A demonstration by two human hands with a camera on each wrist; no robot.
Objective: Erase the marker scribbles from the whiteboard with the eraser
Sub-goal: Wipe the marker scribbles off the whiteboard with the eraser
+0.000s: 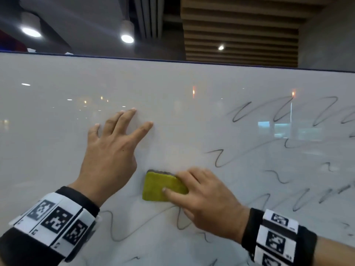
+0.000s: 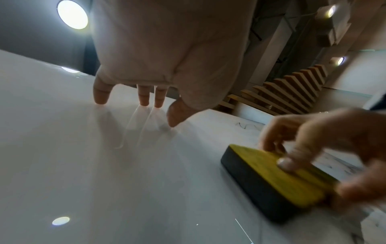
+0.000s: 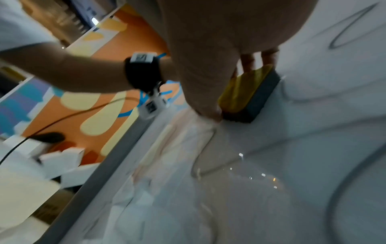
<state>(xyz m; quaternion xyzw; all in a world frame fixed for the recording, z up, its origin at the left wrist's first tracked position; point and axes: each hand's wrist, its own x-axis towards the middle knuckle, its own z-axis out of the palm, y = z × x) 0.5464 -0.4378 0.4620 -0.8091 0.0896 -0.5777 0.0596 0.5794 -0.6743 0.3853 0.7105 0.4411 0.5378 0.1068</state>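
Observation:
A yellow-topped eraser (image 1: pixel 160 186) with a dark felt base lies flat against the whiteboard (image 1: pixel 172 89). My right hand (image 1: pixel 203 196) grips the eraser (image 2: pixel 271 178) from its right side, thumb on the yellow top and fingers over the far edge. My left hand (image 1: pixel 113 146) rests on the bare board up and to the left, its straight, spread fingertips (image 2: pixel 144 102) touching the surface. Black marker scribbles (image 1: pixel 284 114) cover the board to the right of and below the eraser (image 3: pixel 248 94). One scribble line (image 1: pixel 146 221) runs just under the eraser.
The board's dark top edge (image 1: pixel 192 61) crosses the head view, with ceiling lights and wooden slats above it. In the right wrist view the board's grey frame (image 3: pixel 100 181) runs diagonally, with an orange patterned floor (image 3: pixel 108 102) and a black cable beyond it.

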